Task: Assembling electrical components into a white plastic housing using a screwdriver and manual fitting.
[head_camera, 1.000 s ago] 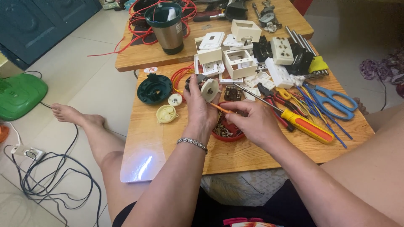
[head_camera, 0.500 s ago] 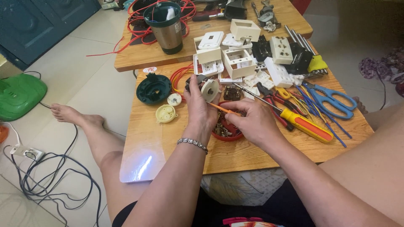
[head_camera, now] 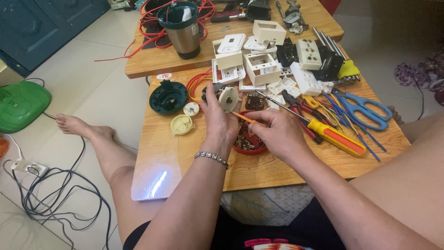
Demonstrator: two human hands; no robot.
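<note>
Little has moved since the earlier frames: both hands stay over the red dish, and the round part is tilted slightly more toward the camera.

Grip. Left hand (head_camera: 217, 121) is closed around a small cream round part (head_camera: 228, 98), held upright above the table edge of the dish, with a dark piece behind it at the thumb side. Right hand (head_camera: 277, 132) pinches a thin orange-handled tool (head_camera: 247, 119) between thumb and fingers; its tip points at the lower rim of the round part.

Surroundings. Red dish (head_camera: 249, 141) of small metal bits sits directly under the hands. Just left lie a cream disc (head_camera: 181, 124), a smaller white disc (head_camera: 190, 109) and a dark green ring housing (head_camera: 168, 96). To the right lie a yellow-handled screwdriver (head_camera: 335, 137), pliers and blue scissors (head_camera: 365, 109). White socket boxes (head_camera: 261, 68) and a steel cup (head_camera: 182, 28) stand farther back on the wooden table (head_camera: 194, 162).

Procedure. Keep the part braced against the left palm, hold the tool in line with the fastening point, and work over the dish so loose pieces drop into it.

Not visible. Tool tip and its contact point are hidden by the left fingers. Whether the dark piece is joined to the round part cannot be determined. Dish contents are too small to identify.
</note>
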